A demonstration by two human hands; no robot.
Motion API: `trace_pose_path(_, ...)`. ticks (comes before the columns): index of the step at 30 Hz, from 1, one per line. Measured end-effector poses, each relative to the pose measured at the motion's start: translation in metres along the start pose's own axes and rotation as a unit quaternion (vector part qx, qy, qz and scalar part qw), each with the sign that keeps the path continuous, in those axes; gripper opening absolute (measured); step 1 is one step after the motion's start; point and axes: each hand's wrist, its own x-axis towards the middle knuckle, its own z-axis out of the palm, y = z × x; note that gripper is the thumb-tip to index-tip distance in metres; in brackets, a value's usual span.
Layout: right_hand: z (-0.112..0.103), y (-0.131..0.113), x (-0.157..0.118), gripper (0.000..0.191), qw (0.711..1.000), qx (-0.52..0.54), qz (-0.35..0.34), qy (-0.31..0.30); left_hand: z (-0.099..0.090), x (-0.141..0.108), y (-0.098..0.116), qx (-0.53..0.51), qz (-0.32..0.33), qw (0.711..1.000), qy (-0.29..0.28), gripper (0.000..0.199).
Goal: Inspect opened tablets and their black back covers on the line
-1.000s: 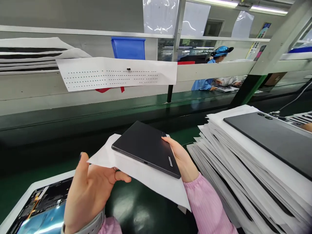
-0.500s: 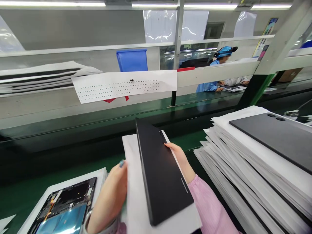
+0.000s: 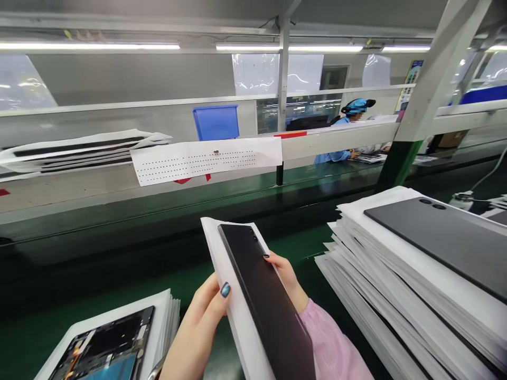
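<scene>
A dark tablet is held in the air above the green conveyor belt, between both hands, and it is laid on a white paper sheet. Its long axis is running from the far end, near the belt's middle, down toward the person's body and a little to the right, and the tablet is tilted steeply. The right hand is nearer: its fingertips are curled narrowly over the tablet's right long edge, and the thumb of this hand cannot be seen. The left hand is closed narrowly on the sheet's left edge, with its thumb laid at the paper, so the tablet does not seem to be touched by it. A pink sleeve is seen at the right wrist. To the right, a stack of white sheets is carrying a grey tablet; to the left, an opened device is lying on papers.
</scene>
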Motion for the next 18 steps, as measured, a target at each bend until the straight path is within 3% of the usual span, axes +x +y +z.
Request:
trace_pose_path(4,0.006,-0.014,-0.007,0.025,0.996,-0.078,-0.039,-0.015,-0.002,0.001,0.012,-0.001,-0.032,0.999,0.02,0.072)
trace_pose_path(7,0.009,-0.029,-0.015,0.028,0.982,-0.167,-0.078,-0.029,-0.004,0.003,0.021,0.098,0.014,0.994,0.049,0.058)
trace_pose_path(12,0.014,-0.047,-0.032,0.013,0.933,-0.328,-0.145,-0.03,-0.009,0.014,0.023,0.167,0.128,0.974,0.084,0.031)
trace_pose_path(15,0.019,-0.05,-0.04,0.015,0.898,-0.399,-0.182,-0.033,-0.017,0.02,0.021,0.187,0.134,0.971,0.07,0.042)
trace_pose_path(18,0.026,-0.053,-0.044,0.013,0.861,-0.454,-0.221,-0.051,-0.026,0.025,0.02,0.208,0.135,0.968,0.038,0.037)
